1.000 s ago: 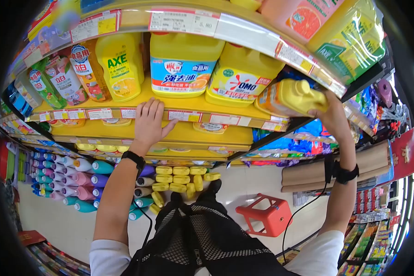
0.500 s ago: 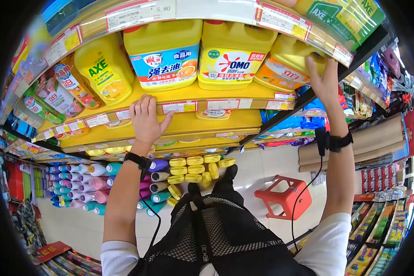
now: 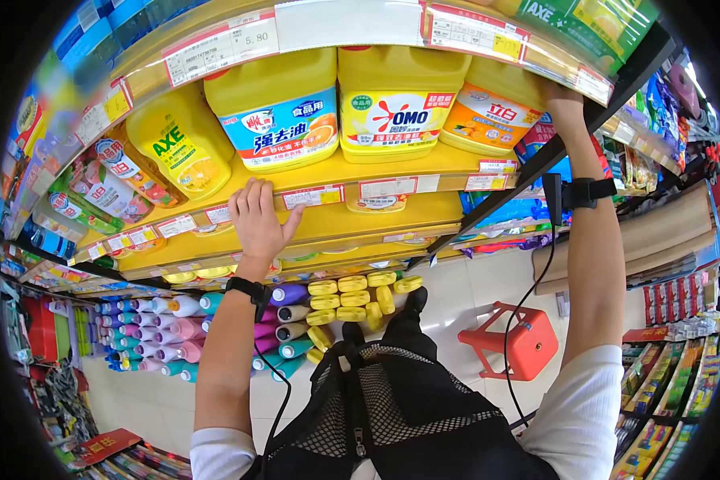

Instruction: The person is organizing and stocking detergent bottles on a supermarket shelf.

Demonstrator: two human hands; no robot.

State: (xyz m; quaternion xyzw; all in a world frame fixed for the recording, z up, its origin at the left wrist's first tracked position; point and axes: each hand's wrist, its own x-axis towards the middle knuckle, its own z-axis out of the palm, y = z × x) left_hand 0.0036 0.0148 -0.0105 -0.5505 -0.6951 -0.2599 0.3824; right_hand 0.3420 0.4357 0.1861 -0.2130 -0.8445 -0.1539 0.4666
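Note:
My left hand (image 3: pixel 262 228) rests on the front edge of a yellow shelf (image 3: pixel 448 166), its fingers over the rim and its thumb apart. Just above it stands a large yellow detergent jug (image 3: pixel 276 120) with a blue label. To the right are a jug marked OMO (image 3: pixel 400 108) and a jug with an orange label (image 3: pixel 488 116). My right hand (image 3: pixel 564 98) reaches in at the right side of the orange-labelled jug, under the upper shelf. Its fingers are hidden, so I cannot see what they touch. A yellow AXE bottle (image 3: pixel 178 144) leans on the left.
The upper shelf's price strip (image 3: pixel 348 28) runs low over the jugs. A dark shelf upright (image 3: pixel 508 192) divides the racks on the right. A red stool (image 3: pixel 520 344) and several yellow-capped bottles (image 3: pixel 354 298) stand on the floor near my feet.
My right hand has moved from the front right of the orange-labelled jug deeper in beside it, and its fingers went out of sight. That jug now shows more of its label. My left hand stays on the edge.

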